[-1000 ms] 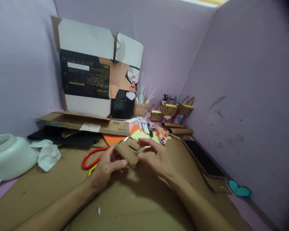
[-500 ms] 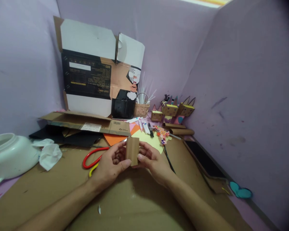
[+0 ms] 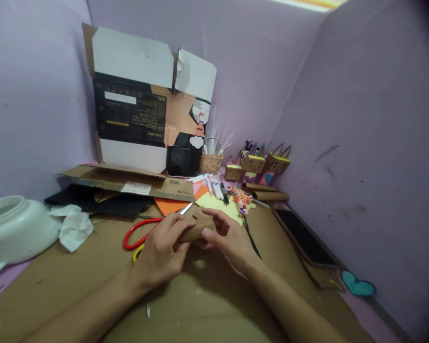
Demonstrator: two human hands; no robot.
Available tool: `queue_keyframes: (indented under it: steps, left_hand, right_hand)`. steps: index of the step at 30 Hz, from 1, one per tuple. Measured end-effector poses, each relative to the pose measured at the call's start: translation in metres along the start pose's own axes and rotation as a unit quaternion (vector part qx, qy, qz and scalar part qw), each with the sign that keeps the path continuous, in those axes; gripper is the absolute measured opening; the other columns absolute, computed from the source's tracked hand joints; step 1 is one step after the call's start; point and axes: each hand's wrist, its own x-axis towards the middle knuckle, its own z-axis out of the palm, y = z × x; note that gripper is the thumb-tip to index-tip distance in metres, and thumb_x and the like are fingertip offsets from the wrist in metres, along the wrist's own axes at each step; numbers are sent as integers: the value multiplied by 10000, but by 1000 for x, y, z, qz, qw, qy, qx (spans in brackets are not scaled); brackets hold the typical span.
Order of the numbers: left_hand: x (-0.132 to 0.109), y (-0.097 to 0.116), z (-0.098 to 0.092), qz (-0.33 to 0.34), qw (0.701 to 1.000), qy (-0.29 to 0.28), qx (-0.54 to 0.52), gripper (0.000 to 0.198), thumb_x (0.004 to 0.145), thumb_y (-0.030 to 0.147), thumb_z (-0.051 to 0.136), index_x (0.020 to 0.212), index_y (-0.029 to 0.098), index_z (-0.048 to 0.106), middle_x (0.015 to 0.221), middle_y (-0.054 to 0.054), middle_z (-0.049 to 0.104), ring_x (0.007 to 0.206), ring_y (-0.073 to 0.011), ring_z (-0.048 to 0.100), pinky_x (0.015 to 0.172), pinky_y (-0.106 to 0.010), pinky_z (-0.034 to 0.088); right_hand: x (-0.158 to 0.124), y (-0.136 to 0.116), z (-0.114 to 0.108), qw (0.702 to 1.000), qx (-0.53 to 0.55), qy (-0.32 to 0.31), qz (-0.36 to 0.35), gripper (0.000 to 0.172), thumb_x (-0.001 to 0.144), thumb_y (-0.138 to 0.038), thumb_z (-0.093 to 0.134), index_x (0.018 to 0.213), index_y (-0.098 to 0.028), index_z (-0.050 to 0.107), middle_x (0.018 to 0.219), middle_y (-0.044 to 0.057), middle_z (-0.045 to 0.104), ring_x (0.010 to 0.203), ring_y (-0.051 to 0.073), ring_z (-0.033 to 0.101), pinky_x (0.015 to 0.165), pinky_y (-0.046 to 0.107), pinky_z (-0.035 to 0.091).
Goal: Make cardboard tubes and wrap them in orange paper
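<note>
Small cardboard block held crosswise between two bare hands

The small brown box-shaped cardboard block [image 3: 197,230] is held above the brown cardboard work sheet [image 3: 200,307], filling the space between the two hands. Its long near edge runs from the left hand toward the right thumb, rising slightly to the right. One broad face is turned upward, with a small dark slot near the left fingertips; a narrower side faces the wearer. The right end is partly covered, so its full length cannot be told.

The left hand [image 3: 162,247] is curled around the block's left end, a finger laid along the top; the underside of its grip is hidden. The right hand [image 3: 232,240] pinches the right end, thumb pressed on the near side and index finger arched over the far side, with its other fingers partly out of sight beneath.

Just left of the left hand is the red and yellow loop handle of the metal-bladed scissors [image 3: 126,237]; the blade shows beyond that hand's knuckles, by an orange paper sheet [image 3: 167,206]. Beyond the right hand lies a pale yellow paper sheet [image 3: 214,206], and just to its right a thin black strip [image 3: 250,237] slants toward the wearer.
</note>
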Motion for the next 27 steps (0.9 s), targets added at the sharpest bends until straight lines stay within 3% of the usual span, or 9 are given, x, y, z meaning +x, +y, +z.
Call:
queue_keyframes:
  steps: [3,8,14,21,27]
  left_hand:
    - [-1,0,-2,-4,1000,3,-13,310,771,118,550,1074,180,540,1015,-67,512,884,-179,552,736,-301,496]
    - [5,0,-5,-144,983,-1,-112,361,750,236,605,1099,189,523,1138,-85,495,935,-199,559,666,-279,525]
    - [8,2,-4,-278,913,-40,-295,501,733,334,649,1174,156,490,1060,-92,641,932,-239,630,800,-354,517]
    - [7,3,-3,-292,898,-31,-327,499,704,337,679,1131,145,504,993,-80,677,909,-238,640,778,-326,511]
    - [6,2,-1,-263,926,-44,-269,371,700,276,666,1012,188,485,928,-41,652,841,-210,635,699,-297,500]
  right_hand:
    - [0,1,1,1000,-16,15,-22,473,588,-241,786,1010,-217,575,877,15,626,760,160,595,661,294,501]
    - [2,2,0,999,-1,1,-52,483,550,-168,789,986,-238,593,886,0,643,848,173,597,743,298,477]
    - [1,1,0,1000,13,-6,-20,527,519,-166,811,1004,-238,617,929,13,646,873,188,601,761,318,487]
    - [0,2,3,999,-6,-1,-54,513,548,-151,785,1001,-244,563,979,21,635,911,201,597,799,336,482]
    - [1,2,6,995,47,33,-76,519,528,-113,782,911,-260,464,1142,27,567,839,156,606,716,283,487]
